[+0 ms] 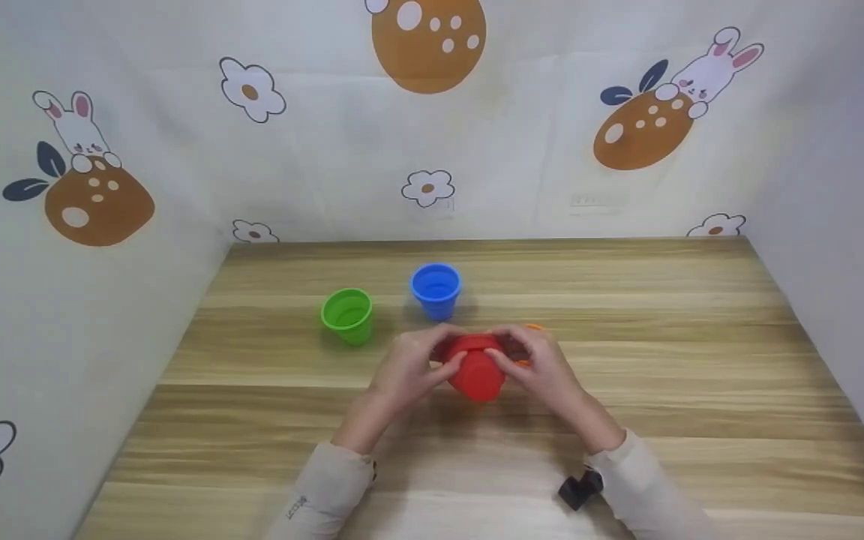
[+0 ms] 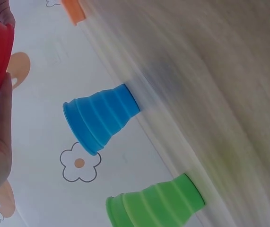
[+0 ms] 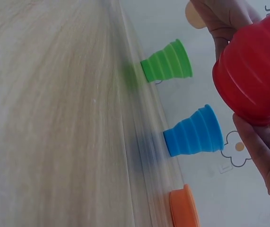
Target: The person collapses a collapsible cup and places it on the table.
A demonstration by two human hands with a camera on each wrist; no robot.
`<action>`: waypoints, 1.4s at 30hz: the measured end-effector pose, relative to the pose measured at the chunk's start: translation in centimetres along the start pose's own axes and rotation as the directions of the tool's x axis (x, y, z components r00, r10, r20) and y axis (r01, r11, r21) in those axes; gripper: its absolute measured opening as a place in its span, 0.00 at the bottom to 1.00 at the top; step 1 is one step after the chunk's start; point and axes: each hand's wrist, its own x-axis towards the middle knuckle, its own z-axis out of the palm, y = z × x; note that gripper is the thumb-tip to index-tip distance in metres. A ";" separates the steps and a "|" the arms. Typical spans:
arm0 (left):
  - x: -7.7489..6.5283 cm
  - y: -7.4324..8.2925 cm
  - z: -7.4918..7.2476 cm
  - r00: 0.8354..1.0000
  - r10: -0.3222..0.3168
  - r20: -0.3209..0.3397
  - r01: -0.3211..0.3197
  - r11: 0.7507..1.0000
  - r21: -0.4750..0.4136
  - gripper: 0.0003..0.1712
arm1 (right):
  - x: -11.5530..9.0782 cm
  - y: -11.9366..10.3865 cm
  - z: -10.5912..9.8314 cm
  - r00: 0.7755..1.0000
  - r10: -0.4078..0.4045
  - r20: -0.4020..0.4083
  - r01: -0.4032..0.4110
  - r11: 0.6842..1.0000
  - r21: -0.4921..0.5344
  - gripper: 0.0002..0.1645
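Note:
Both hands hold a red collapsible cup (image 1: 481, 379) above the table, its base facing the head camera. On one side the left hand (image 1: 406, 366) grips it, thumb on the ribbed wall and fingers round the rim. Opposite, the right hand (image 1: 549, 372) grips it the same way. In the right wrist view the red cup (image 3: 254, 71) shows its stepped rings partly pulled out. Behind the right hand lies a low, flattened orange cup (image 3: 184, 209), mostly hidden in the head view.
A blue cup (image 1: 436, 300) stands upright and extended beyond the hands. To its left is a green cup (image 1: 349, 324), also upright and extended. Patterned cloth walls (image 1: 312, 172) border the wooden table (image 1: 252, 435). A black device (image 1: 580, 490) sits by the right cuff.

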 end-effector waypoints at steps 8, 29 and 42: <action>0.1 0.2 0.2 0.999 0.028 -0.030 -0.024 0.992 0.124 0.13 | 0.0 0.0 -0.1 1.000 -0.001 0.002 0.001 0.999 0.035 0.12; 0.0 0.5 -0.2 0.996 -0.054 -0.075 0.060 0.995 0.077 0.14 | -0.5 0.1 -1.3 0.985 0.109 0.137 -0.141 0.957 0.252 0.23; -0.1 0.3 0.0 0.991 -0.038 -0.125 0.045 0.998 0.053 0.13 | -0.1 -0.2 -1.3 0.971 0.219 0.095 -0.238 0.916 0.323 0.23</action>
